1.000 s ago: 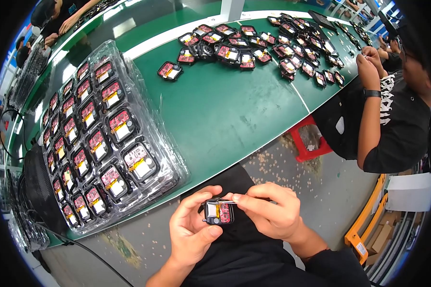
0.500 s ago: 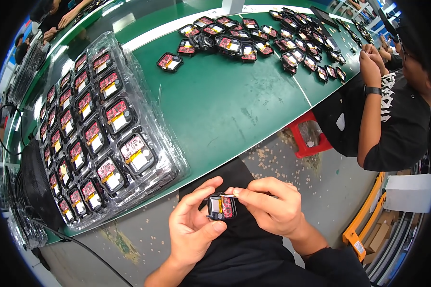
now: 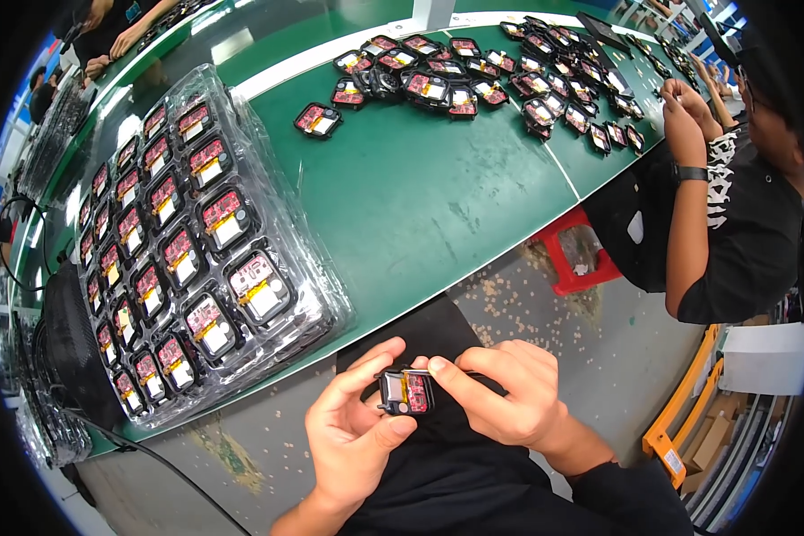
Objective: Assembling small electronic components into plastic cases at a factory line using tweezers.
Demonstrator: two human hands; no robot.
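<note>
Over my lap, my left hand (image 3: 353, 433) grips a small black watch-like casing (image 3: 406, 393) by its sides, thumb at the lower edge. Its open face shows a red circuit board, a silver-grey battery and a yellow ribbon strip. My right hand (image 3: 509, 397) is closed in a pinch on a slim metal tool (image 3: 417, 371), perhaps tweezers. The tool lies across the casing's upper edge; my fingers hide most of it. To the left, a clear plastic tray (image 3: 317, 308) holds rows of similar open casings, such as the nearest one (image 3: 259, 286).
A green worktable (image 3: 393, 214) spans ahead, with a heap of casings (image 3: 429, 85) towards its far side and more to the right. A co-worker (image 3: 741, 214) sits at the right by a red stool (image 3: 567, 259). Small bits litter the grey floor; an orange frame (image 3: 670, 438) stands lower right.
Both hands and the casing have shifted slightly left. The tool still rests at the casing's upper edge, and my right fingers have come a little closer to it.
</note>
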